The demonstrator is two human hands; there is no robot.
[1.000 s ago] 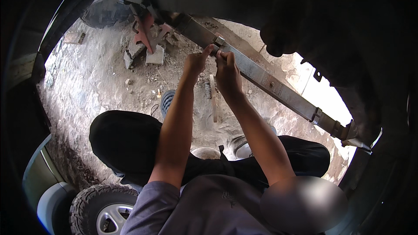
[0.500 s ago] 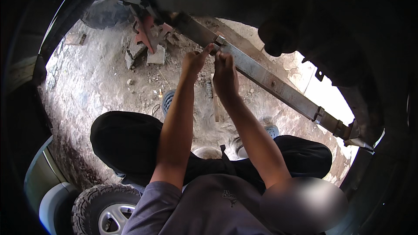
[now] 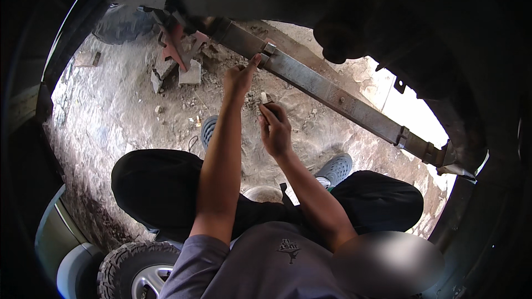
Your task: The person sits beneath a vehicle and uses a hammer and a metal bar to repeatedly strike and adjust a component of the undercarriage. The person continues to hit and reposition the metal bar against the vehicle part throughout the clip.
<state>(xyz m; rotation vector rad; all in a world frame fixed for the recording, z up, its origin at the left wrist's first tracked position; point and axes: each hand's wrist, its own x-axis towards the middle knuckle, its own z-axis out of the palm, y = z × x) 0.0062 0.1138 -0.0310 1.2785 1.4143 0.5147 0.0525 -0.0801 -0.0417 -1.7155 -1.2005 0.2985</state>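
Observation:
A long grey leaf spring (image 3: 332, 95) runs slantwise under the dark vehicle body, from upper left to lower right. Around it sits a metal clip (image 3: 269, 49). My left hand (image 3: 238, 80) is raised to this clip, thumb stretched along its lower edge and the other fingers curled in. Lower down, apart from the spring, is my right hand (image 3: 276, 130), its fingers bent and the thumb a little away from them. Nothing shows plainly between them. Just beyond those fingertips, the pale end of a stick (image 3: 264, 97) shows on the ground.
Red metal stands (image 3: 174, 50) and broken blocks (image 3: 190, 73) lie at upper left. A wheel (image 3: 136, 271) is at lower left. Another clip (image 3: 402, 135) is farther right on the spring. My feet in grey clogs (image 3: 335, 169) rest on dusty, rubble-strewn ground (image 3: 111, 111).
My right hand has come away from the clip, down toward me, its grip loosened. The left hand stays at the clip. My right foot shows more fully.

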